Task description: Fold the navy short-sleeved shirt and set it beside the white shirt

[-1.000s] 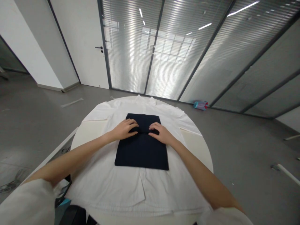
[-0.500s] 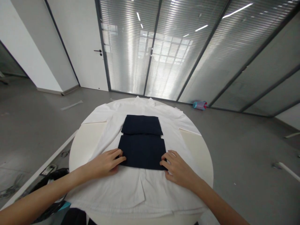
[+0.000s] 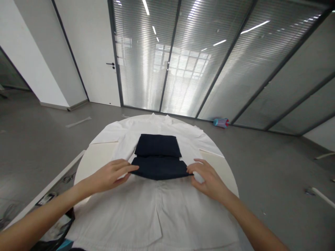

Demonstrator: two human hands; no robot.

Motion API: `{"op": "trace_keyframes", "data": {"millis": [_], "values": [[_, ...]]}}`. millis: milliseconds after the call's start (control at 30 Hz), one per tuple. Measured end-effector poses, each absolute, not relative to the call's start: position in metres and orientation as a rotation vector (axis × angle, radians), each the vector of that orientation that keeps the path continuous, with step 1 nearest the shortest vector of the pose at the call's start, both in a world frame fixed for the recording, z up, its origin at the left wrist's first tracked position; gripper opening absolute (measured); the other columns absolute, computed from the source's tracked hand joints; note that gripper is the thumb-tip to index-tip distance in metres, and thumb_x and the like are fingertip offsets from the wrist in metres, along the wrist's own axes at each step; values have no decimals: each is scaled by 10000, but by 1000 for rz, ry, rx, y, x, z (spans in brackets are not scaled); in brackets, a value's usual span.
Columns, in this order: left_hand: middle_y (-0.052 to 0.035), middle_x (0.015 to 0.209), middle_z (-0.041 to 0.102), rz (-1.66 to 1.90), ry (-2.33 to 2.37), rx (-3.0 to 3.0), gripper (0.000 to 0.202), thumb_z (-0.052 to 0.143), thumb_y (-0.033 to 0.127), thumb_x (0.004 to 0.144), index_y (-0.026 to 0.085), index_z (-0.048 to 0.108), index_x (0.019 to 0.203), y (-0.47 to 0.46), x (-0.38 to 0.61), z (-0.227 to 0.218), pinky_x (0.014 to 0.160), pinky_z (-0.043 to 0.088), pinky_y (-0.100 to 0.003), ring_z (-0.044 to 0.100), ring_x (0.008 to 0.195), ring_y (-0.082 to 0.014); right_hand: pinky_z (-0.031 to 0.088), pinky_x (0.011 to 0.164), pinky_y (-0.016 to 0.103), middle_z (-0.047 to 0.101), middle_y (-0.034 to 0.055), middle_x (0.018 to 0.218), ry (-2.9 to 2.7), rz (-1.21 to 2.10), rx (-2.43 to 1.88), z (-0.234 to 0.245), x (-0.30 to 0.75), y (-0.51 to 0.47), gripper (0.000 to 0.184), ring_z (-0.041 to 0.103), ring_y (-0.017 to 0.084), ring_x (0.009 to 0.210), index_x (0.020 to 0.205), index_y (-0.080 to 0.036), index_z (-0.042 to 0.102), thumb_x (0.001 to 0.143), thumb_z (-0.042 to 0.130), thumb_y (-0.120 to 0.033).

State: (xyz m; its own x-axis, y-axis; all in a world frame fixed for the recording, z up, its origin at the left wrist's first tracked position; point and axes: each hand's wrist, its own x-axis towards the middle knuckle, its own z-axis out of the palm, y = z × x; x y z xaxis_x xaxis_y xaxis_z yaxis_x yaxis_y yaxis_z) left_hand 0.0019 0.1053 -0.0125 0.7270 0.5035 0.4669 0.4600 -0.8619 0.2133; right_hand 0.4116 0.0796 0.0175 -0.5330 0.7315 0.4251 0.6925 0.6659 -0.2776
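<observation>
on the white shirt (image 3: 157, 212), left grip (image 3: 110, 176) and right grip (image 3: 209, 183) pinch navy cloth (image 3: 158, 168) corners

No legible text, labels or signs anywhere.

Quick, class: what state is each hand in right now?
Left hand: half open at a corner of the navy cloth, grip unclear.
Right hand: curled at the opposite corner, grip unclear.

A white door (image 3: 89, 52) stands beside glass partitions (image 3: 199, 62) with slatted blinds (image 3: 141, 59) (ceiling lights (image 3: 255, 27) glint across them), above a grey floor (image 3: 272, 167) with a small bottle (image 3: 221, 122) lying on it.
</observation>
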Motion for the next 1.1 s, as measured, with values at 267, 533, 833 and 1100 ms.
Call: {"op": "trace_keyframes", "data": {"millis": [267, 533, 833, 1100], "values": [[-32, 870, 668, 1044, 1327, 2176, 385, 582, 267, 825, 172, 584, 1199, 292, 46, -2, 678, 551, -293, 669, 654, -160, 545, 753, 301, 705, 33, 782, -1774, 354, -1562, -7, 396, 279, 203, 670, 176, 756, 883, -172, 692, 772, 523, -189], [-37, 761, 677, 908, 1562, 2046, 172, 597, 212, 766, 161, 701, 894, 336, 59, -71, 732, 558, -313, 660, 692, -180, 535, 768, 285, 740, 61, 861, -1654, 387, -1871, -72, 385, 304, 188, 697, 183, 819, 912, -194, 721, 840, 547, -181], [-143, 1414, 546, 931, 1492, 2581, 369, 458, 385, 993, 197, 653, 1244, 288, 116, -56, 1101, 381, -510, 485, 1331, -318, 482, 959, 414, 661, 135, 1155, -1742, 45, -1798, -42, 345, 298, 283, 633, 254, 1065, 1070, -207, 688, 929, 445, -166], [-171, 1479, 510, 525, 1633, 2702, 504, 348, 301, 1005, 112, 513, 1442, 281, 137, -88, 1187, 245, -523, 425, 1405, -323, 214, 1192, 481, 401, 133, 1565, -2405, 138, -1525, -65, 288, 277, 518, 333, 278, 1458, 1459, -191, 494, 1052, 310, -453]]}}
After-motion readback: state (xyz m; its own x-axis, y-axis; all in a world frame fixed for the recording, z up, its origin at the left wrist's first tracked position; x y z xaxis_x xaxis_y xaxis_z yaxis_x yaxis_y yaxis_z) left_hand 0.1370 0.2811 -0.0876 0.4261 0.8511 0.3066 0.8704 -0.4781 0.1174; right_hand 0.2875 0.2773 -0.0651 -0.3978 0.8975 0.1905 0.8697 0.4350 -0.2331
